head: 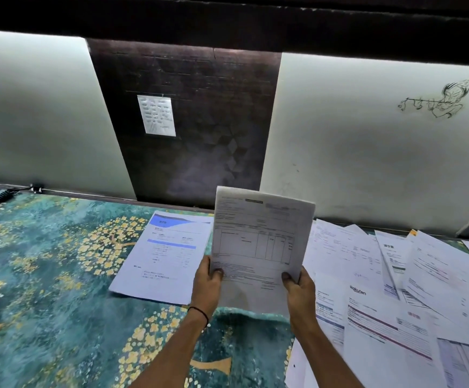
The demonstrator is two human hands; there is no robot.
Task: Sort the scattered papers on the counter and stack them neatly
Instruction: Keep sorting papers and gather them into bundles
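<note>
Holding a sheet [258, 242] upright above the counter, the person pinches its lower corners: left hand [206, 281] on the left corner, right hand [300, 292] on the right. Thumbs press the printed face; the other fingers are hidden behind. Cannot tell whether it is one sheet or several.

Judgement: it is raised and faced to the camera so the tabled print can be read and classed before placing.

The pile [163, 253] lies flat on the cloth [46, 261], just left of the sheet, with a blue-header page on top and edges roughly square. It is probably kept apart to mark one category.

Loose papers [395, 289] overlap at the right, reaching the wall, unsorted.

No tray, box or folder is in view; papers lie directly on the cloth.

The task looks early: one pile, most papers scattered.
</note>
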